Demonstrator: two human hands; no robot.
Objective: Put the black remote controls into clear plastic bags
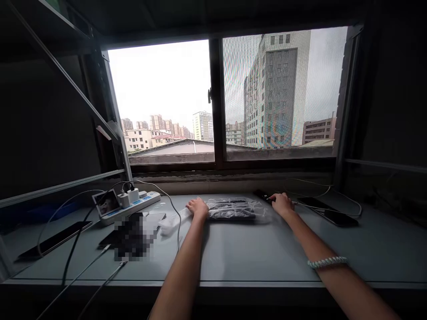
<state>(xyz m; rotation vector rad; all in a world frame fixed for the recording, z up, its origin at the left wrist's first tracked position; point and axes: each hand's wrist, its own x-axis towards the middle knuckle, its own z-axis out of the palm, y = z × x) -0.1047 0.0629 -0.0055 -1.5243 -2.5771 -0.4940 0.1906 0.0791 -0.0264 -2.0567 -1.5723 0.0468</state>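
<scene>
A clear plastic bag (pixel 230 211) with dark, long folded contents lies flat across the middle of the desk; what exactly is inside I cannot make out. My left hand (pixel 197 207) is closed on the bag's left end, and loose plastic spreads out beyond it. Past the bag's right end, my right hand (pixel 283 203) grips the near end of a slim black remote-like device (pixel 263 195) with small light marks on it. The fingers of that hand are bent around its edge, partly hidden.
On the left, a white power strip (pixel 147 202) holds plugged-in chargers. Phones or tablets with cables lie around it, one dark tablet (pixel 56 240) nearest the left edge. Two dark phones (pixel 340 218) lie right of my right hand. Metal shelf posts and a window (pixel 218 102) stand behind.
</scene>
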